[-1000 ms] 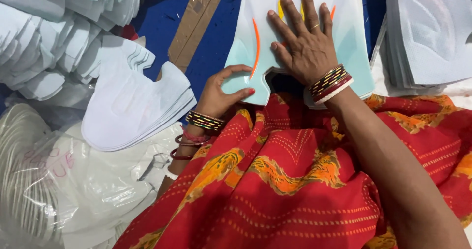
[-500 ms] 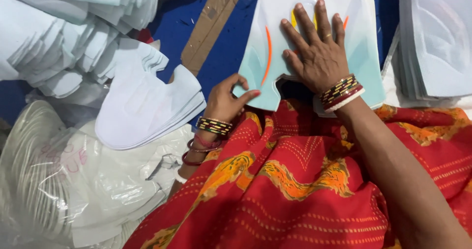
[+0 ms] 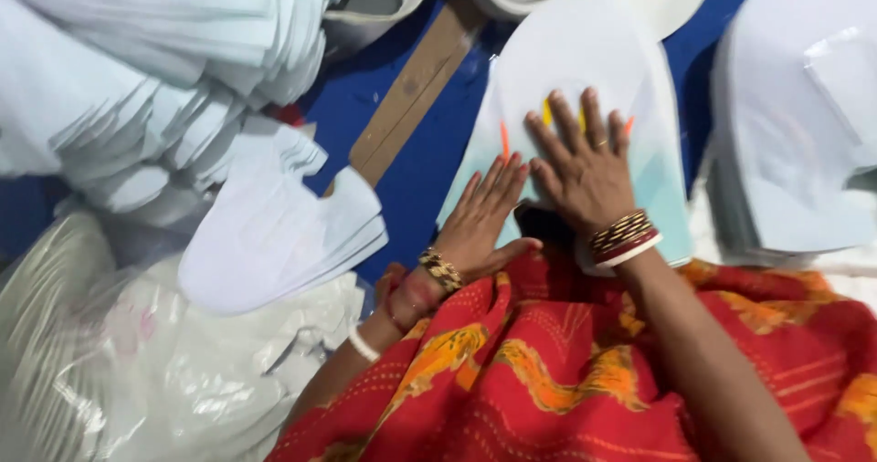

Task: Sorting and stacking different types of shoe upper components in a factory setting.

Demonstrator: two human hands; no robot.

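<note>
Head view, looking down over my lap. My right hand (image 3: 585, 174) lies flat, palm down, fingers spread, on a pale blue-white, round-topped cut sheet piece (image 3: 585, 69) that sits on top of a small stack of the same shape. Its grip is spread, pinching nothing; it only presses. Short orange and yellow marks (image 3: 503, 140) show on the sheet beside and between the fingers.

My left hand (image 3: 482, 220) rests just beside the right, fingers straight and close together, their tips on the lower left edge of the same sheet. Grip flat, nothing held. Thumb tucked toward the red and orange patterned cloth (image 3: 566, 380) that covers my lap.

Both wrists wear bangles: gold and red on the right (image 3: 624, 237), gold, red and white on the left.

The sheet stack lies on a dark blue surface (image 3: 429, 161), directly ahead of my lap. A brown wooden strip (image 3: 411, 88) runs diagonally to its left. Further left, fanned heaps of white cut pieces (image 3: 265, 234). Lower left, crumpled clear plastic bags (image 3: 137, 371). Right edge, another pile of white rounded pieces (image 3: 786, 152).
</note>
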